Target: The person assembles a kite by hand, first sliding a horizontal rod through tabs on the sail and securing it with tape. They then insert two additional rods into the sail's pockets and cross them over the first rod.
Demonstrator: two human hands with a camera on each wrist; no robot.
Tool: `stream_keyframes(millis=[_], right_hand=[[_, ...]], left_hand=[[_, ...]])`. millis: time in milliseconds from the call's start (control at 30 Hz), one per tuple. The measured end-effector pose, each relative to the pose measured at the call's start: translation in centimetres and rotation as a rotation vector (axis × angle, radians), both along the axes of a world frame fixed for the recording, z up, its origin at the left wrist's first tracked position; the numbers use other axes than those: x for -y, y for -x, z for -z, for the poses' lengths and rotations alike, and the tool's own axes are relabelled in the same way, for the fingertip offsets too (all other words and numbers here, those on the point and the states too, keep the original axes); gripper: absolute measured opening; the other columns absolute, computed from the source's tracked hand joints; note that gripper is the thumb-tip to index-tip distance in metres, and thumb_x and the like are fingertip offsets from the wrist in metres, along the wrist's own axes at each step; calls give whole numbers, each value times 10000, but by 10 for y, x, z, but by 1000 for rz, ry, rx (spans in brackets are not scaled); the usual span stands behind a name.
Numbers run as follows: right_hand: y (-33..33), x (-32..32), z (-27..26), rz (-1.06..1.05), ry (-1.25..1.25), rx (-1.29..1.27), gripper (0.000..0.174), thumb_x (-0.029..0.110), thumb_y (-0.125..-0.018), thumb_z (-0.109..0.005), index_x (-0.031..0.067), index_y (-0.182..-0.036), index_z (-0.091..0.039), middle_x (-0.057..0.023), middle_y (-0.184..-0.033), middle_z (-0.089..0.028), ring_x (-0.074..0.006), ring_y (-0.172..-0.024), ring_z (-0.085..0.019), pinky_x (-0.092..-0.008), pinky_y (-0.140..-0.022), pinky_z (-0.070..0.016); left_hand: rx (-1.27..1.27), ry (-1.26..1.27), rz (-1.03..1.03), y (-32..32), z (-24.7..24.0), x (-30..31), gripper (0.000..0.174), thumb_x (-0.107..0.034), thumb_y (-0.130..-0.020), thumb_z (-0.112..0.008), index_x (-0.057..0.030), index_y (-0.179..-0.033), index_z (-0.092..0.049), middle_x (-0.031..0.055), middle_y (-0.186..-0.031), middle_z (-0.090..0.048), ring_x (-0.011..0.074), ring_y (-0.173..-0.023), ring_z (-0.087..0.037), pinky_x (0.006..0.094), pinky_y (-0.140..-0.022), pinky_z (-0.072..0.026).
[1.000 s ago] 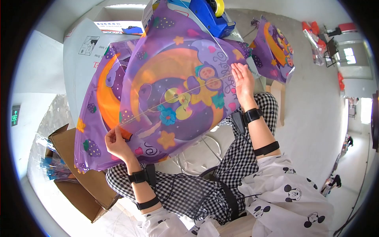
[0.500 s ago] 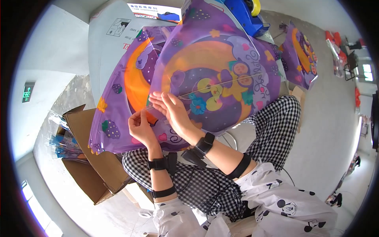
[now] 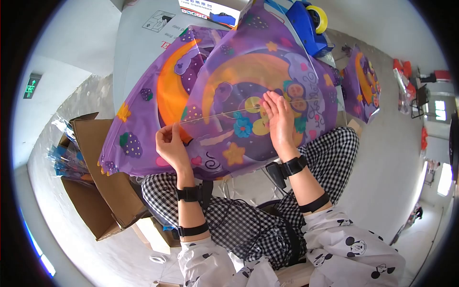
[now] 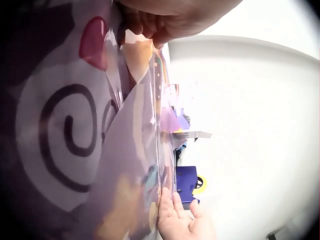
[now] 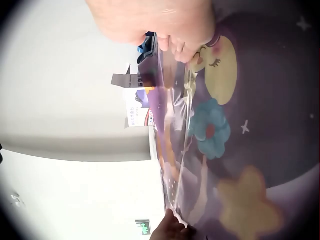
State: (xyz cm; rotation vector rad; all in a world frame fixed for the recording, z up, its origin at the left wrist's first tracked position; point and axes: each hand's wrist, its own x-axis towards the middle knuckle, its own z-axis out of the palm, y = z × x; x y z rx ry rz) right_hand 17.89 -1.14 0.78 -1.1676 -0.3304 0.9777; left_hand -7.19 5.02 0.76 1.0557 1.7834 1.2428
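A large purple plastic sheet (image 3: pixel 267 62), printed with orange moons, stars and strawberries, lies over the support in front of me and hangs toward my knees. Part of it is folded over, and a thin, clear, shiny line (image 3: pixel 215 115) runs across it. My left hand (image 3: pixel 173 148) pinches the film at the left end of this line between thumb and finger. Midway along the line, my right hand (image 3: pixel 281 124) touches the sheet with straight fingers, palm turned sideways. In the left wrist view, the fingertips (image 4: pixel 167 197) of the right hand rest right at the fold.
A blue tape dispenser (image 3: pixel 306 33) with a yellow roll stands at the far edge, beside a white printed box (image 3: pixel 210 12). Another purple printed piece (image 3: pixel 366 86) hangs at the right. An open cardboard box (image 3: pixel 107 172) with packaged items stands at the left.
My right hand has moved from the line's right end to beside my left hand, then back right to the middle. The left hand keeps its pinch. The head view has shifted.
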Motion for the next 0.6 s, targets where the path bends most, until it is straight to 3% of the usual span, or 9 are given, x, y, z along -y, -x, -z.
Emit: stream_keyframes(millis=[133, 233, 267, 367, 500, 600], right_hand=[[6, -2, -16, -53, -16, 75, 447, 323, -1037, -467, -48, -1286, -490, -185, -1330, -528, -266, -1272, -511, -380, -1102, -393], [26, -9, -27, -180, -45, 115, 406, 312, -1039, -468, -20, -1268, -510, -172, -1310, -548, -258, -1248, -534, -372, -1079, -410], [35, -11, -30, -226, -53, 128, 390, 306, -1039, -468, -11, -1261, -517, -167, -1303, -555, -255, -1239, -542, -370, -1070, -417], [70, -19, -35, -367, -92, 202, 347, 276, -1041, -470, -3, -1240, -524, -163, -1288, -568, -250, -1217, -560, -368, -1051, -430], [111, -34, -38, -614, -88, 196, 340, 239, -1031, -497, -15, -1257, -506, -152, -1289, -565, -221, -1219, -551, -357, -1030, -437], [126, -46, -36, -636, -88, 372, 325, 117, -986, -533, -6, -1283, -485, -173, -1317, -547, -273, -1232, -544, -376, -1036, -430]], left_hand=[[35, 10, 9, 2, 1, -1, 178, -128, -861, -743, 0, -834, -622, -5, -720, -584, 57, -607, -500, 212, -537, -407], [74, -16, 5, 3, 5, -1, 187, -128, -859, -747, 5, -840, -617, -4, -730, -570, 63, -622, -496, 222, -559, -415], [-1, -28, 13, 5, 7, -2, 192, -129, -864, -745, 10, -849, -614, 9, -760, -567, 76, -662, -521, 234, -620, -449], [74, 6, 40, 4, 4, -1, 184, -123, -881, -727, 20, -870, -612, 43, -822, -601, 90, -729, -567, 243, -698, -478], [274, 31, 50, 1, -8, -1, 156, -92, -911, -682, 23, -914, -577, 70, -850, -661, 106, -758, -634, 218, -691, -516], [369, 52, 47, 3, -6, 0, 158, -59, -903, -675, 21, -943, -545, 81, -844, -668, 117, -766, -646, 223, -675, -535]])
